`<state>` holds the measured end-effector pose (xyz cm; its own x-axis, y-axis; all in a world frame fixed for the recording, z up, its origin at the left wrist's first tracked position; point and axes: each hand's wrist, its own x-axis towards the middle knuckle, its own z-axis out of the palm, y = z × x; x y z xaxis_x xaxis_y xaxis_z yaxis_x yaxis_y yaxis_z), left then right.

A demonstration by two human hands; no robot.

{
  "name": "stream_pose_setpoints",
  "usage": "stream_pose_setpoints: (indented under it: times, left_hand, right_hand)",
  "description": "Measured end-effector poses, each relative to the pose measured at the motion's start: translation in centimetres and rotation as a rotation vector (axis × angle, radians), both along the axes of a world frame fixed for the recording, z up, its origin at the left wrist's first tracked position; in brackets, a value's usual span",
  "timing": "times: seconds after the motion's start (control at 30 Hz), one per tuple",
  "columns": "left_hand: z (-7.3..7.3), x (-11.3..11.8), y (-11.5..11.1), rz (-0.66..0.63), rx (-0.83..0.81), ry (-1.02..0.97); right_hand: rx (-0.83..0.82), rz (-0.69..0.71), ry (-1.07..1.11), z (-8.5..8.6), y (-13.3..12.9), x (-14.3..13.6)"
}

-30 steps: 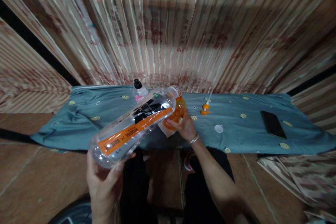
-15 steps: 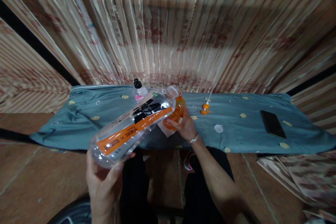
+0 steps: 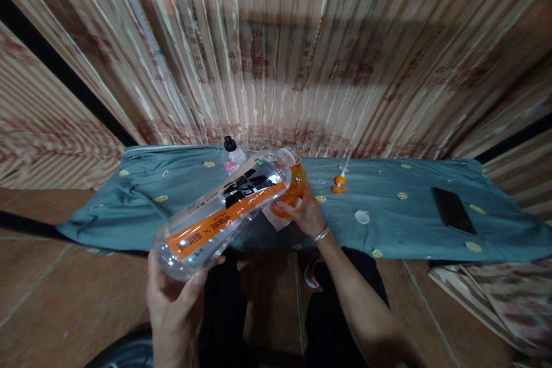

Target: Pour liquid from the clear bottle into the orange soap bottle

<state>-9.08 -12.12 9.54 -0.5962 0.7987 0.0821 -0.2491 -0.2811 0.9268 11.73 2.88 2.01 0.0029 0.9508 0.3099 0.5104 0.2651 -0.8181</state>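
While the left hand [image 3: 179,299] has its fingers clamped on the big clear bottle [image 3: 224,213], tilted, the right's are wrapped round the orange bottle [image 3: 295,190], probably on the worktop [image 3: 405,224].

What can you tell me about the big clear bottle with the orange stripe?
The big clear bottle looks like thin, shiny see-through plastic, with a silvery label bearing an orange band and bold black lettering. It is tilted, base low and toward the person, its uncapped neck raised over the orange bottle. The left hand grips it near the base, above the cloth-covered table's near edge. Whether any liquid remains inside, I cannot tell.
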Motion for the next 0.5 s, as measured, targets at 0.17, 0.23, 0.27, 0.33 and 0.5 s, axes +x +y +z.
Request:
stream_pose_setpoints:
  times: [0.17, 0.23, 0.27, 0.33, 0.5]
  left_hand:
    - [0.03, -0.06, 0.06, 0.018, 0.006, -0.005]
    - [0.14, 0.05, 0.08, 0.017, 0.002, -0.008]
    - [0.18, 0.1, 0.08, 0.015, -0.001, -0.011]
    - [0.24, 0.16, 0.06, 0.009, -0.002, -0.015]
    - [0.21, 0.1, 0.0, 0.002, -0.005, 0.02]
  right_hand:
    - [0.0, -0.009, 0.005, 0.06, 0.0, -0.04]
    - [0.001, -0.014, 0.008, 0.12, -0.04, -0.05]
    - [-0.001, -0.012, 0.01, 0.15, -0.07, -0.06]
    - [-0.008, -0.007, 0.009, 0.21, -0.11, -0.07]
    - [-0.02, -0.008, 0.008, 0.34, -0.17, -0.11]
